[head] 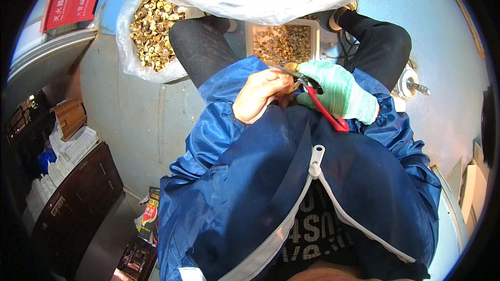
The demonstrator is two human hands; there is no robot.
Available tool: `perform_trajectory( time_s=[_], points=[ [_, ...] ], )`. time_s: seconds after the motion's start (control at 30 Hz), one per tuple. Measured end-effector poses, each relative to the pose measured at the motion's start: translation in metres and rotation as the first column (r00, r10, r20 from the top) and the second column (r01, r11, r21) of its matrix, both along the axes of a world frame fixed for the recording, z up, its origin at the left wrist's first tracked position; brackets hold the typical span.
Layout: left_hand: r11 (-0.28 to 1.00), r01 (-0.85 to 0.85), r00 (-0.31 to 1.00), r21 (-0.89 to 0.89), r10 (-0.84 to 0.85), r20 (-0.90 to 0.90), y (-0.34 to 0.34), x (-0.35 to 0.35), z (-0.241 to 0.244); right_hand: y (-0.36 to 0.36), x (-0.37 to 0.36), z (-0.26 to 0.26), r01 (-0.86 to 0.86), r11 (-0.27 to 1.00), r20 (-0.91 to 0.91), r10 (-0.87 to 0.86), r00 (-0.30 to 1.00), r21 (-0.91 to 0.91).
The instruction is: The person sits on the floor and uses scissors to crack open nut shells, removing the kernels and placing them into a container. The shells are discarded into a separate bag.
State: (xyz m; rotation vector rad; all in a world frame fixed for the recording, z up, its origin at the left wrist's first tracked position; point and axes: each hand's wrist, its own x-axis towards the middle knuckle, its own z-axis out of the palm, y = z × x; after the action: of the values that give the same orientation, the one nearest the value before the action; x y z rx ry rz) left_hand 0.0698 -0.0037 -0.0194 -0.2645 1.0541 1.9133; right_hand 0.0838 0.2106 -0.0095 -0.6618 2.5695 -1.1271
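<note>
My bare left hand (265,91) holds brown dried mushrooms (287,89) near my lap; its fingertips are partly hidden. In my right hand (336,89), which wears a light green knitted glove, are scissors with red handles (326,111). Their metal blades point up and left, close to my left fingers and a mushroom piece. Just beyond both hands, between my feet, a pale plastic bin (315,43) holds many small brown pieces.
A clear bag of cut mushrooms (154,35) stands left of my leg. A large plastic bag (269,2) with more pieces spans the top. A metal device (408,82) and dark cables lie at right; a red box (72,8) is upper left.
</note>
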Motion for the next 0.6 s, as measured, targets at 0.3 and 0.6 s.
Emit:
perform_trajectory(
  time_s=[0.3,0.6],
  points=[
    [0.919,0.283,0.955,0.275,-0.297,0.009,-0.041,-0.008,-0.027,0.021,-0.021,0.034,0.094,0.885,-0.152,-0.027,0.988,0.456],
    [0.968,-0.118,0.816,-0.220,-0.032,-0.577,-0.039,-0.038,0.006,0.024,-0.031,0.014,-0.042,0.830,0.019,0.038,0.999,0.556]
  ],
)
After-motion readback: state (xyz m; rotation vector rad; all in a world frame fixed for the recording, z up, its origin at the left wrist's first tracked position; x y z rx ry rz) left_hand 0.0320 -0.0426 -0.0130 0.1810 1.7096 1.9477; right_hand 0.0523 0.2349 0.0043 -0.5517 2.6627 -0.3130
